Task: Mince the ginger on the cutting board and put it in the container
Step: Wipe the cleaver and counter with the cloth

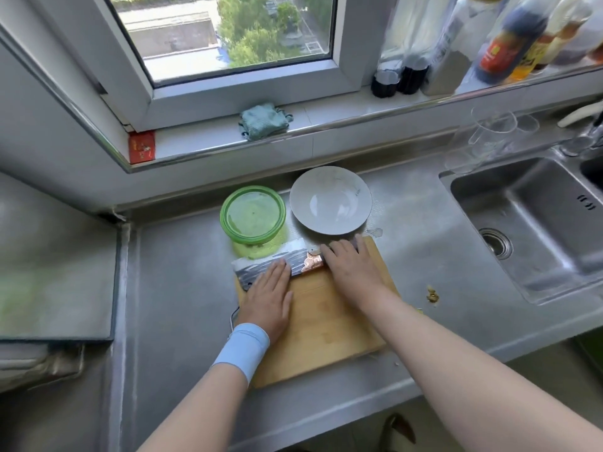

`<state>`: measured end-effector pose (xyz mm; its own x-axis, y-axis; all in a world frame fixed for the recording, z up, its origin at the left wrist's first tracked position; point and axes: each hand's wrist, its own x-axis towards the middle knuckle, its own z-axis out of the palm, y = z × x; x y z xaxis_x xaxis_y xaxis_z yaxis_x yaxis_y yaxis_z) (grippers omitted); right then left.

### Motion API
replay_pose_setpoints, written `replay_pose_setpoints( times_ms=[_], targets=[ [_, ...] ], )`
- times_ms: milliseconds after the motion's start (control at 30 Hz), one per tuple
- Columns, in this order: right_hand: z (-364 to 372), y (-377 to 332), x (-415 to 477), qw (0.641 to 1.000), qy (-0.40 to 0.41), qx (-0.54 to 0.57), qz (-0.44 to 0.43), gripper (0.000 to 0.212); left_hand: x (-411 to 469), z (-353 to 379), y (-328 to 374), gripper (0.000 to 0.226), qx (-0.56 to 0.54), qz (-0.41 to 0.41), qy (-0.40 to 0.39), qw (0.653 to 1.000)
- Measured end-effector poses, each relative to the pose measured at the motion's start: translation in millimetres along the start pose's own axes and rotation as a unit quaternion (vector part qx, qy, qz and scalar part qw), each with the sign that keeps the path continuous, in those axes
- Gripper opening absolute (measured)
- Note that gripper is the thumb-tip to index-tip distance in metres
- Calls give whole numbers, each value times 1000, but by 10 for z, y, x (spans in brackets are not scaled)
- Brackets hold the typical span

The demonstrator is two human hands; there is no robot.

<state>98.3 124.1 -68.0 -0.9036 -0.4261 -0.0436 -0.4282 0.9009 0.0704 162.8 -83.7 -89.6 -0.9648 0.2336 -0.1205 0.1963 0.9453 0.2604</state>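
Note:
A wooden cutting board (326,327) lies on the steel counter. A cleaver (261,261) with a dark patterned blade and copper bolster lies flat across the board's far edge. My left hand (269,296) presses flat on the blade, fingers together. My right hand (354,265) is closed on the cleaver's handle at the board's far right corner. The ginger is hidden, presumably under the blade. Just behind the board stand a green-rimmed glass container (253,214) and, to its right, a grey bowl (330,200), which holds nothing.
A sink (535,223) is set into the counter at right, with clear glasses (489,135) behind it. Small ginger scraps (432,294) lie right of the board. A green cloth (264,120) and bottles (509,40) sit on the window sill. A stove edge (55,256) is at left.

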Motion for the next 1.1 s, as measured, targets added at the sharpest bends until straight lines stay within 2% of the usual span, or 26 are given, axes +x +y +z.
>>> replay_pose_setpoints(
  times_ms=[67, 167, 233, 300, 400, 467, 500, 567, 600, 633, 667, 767, 867, 1000, 1100],
  targets=[
    [-23, -13, -24, 1000, -2, -23, -20, 24, -96, -20, -47, 54, -21, 11, 31, 999],
    [29, -127, -271, 996, -29, 64, -61, 13, -268, 23, -110, 45, -53, 33, 86, 994],
    [-28, -233, -473, 991, -27, 120, -47, 15, -401, 50, -125, 41, -62, 46, 120, 990],
    [-61, -329, -637, 991, -33, 119, -48, 20, -533, 42, -108, 39, -79, 28, 161, 983],
    [-241, -378, -839, 986, -40, 158, 15, 22, -752, -53, -29, 36, -118, -71, 259, 956],
    [-418, -353, -955, 956, -82, 265, 94, 14, -808, -209, 25, 30, -201, -170, 329, 907],
    [-506, -323, -995, 923, -98, 349, 132, 17, -781, -305, 36, 25, -279, -236, 342, 866],
    [-734, -262, -1049, 805, -114, 547, 199, 26, -632, -538, 45, 17, -473, -357, 297, 749],
    [-816, -232, -1084, 743, -121, 621, 218, 29, -541, -644, 46, 19, -557, -382, 247, 694],
    [-895, -208, -1122, 694, -129, 671, 226, 31, -450, -739, 51, 25, -618, -381, 192, 660],
    [-957, -184, -1167, 668, -140, 693, 231, 32, -366, -843, 84, 33, -667, -365, 135, 635],
    [-1139, -121, -1277, 632, -171, 720, 231, 34, -188, -1152, 279, 48, -765, -310, 22, 565],
    [-1284, -56, -1353, 616, -190, 730, 228, 35, -81, -1358, 471, 44, -796, -284, 29, 534],
    [-1384, 57, -1466, 610, -186, 736, 228, 35, 35, -1464, 598, 44, -776, -310, 71, 544],
    [-1412, 147, -1532, 606, -173, 740, 235, 35, 46, -1511, 743, 32, -774, -306, 82, 549]
  ],
)
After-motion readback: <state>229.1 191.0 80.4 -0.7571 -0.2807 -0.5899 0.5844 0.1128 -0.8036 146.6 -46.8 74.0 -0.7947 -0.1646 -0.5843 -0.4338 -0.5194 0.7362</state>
